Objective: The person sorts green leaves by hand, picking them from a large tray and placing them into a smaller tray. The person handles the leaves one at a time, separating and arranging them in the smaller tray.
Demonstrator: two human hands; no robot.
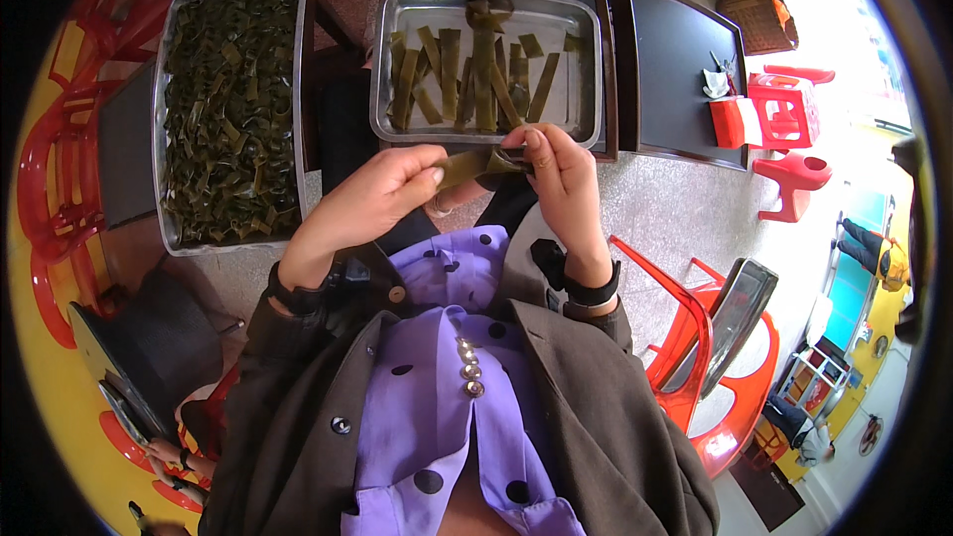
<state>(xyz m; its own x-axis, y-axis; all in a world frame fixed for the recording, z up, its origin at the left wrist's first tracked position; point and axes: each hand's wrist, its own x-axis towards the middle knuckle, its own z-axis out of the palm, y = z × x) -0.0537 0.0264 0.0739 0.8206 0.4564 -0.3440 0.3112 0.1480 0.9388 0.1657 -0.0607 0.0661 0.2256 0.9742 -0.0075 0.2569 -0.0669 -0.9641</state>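
Note:
Between my hands is a green-brown kelp strip [465,167], held just off the near edge of a steel tray. My left hand [387,182] pinches one end of it between thumb and fingers. At the other end, my right hand [555,167] grips the strip where it bends into a loop. Several flat kelp strips [449,74] lie side by side in the rectangular steel tray [584,100]. One folded kelp piece [490,15] rests at the tray's far side. To the left stands a large steel tray [299,89] filled with a heap of kelp pieces [227,104].
A dark table [674,67] at the right bears a red box [733,123]. Red plastic stools [789,112] stand beyond it. Near my right elbow, a red chair [692,327] carries an empty-looking metal tray [737,327]. Another person's hand [165,450] shows at lower left.

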